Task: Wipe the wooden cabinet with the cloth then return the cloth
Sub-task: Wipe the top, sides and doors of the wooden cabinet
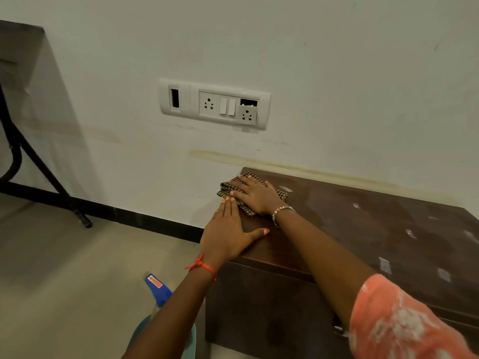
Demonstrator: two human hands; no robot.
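From the head camera I look down on a dark wooden cabinet (363, 229) standing against a pale wall (337, 73). My right hand (255, 196) lies flat on a checked brown cloth (228, 189), pressing it onto the cabinet's top at the far left corner, next to the wall. Its fingers (238, 187) are spread and stretched out over the fabric, not pinching it; the cloth sticks out past the fingertips and slightly over the cabinet's left edge. A silver bracelet (281, 211) sits on that wrist, and an orange patterned sleeve (404, 322) covers the upper arm at lower right.

My left hand (228, 235) rests palm down on the bare top along the left edge, just nearer me than the cloth. Its fingers (228, 208) are held together and straight with the thumb out to the side, and the tips reach the cloth's near edge. It holds nothing. A red thread (202, 266) is tied around that wrist.

The cabinet top shows several pale smears. On the wall above, a white switch and socket panel (215, 103). Below my left forearm, on the floor (64, 268), stands a spray bottle with a blue head (158, 286). At far left, a black metal frame (33, 164) leans near the wall.
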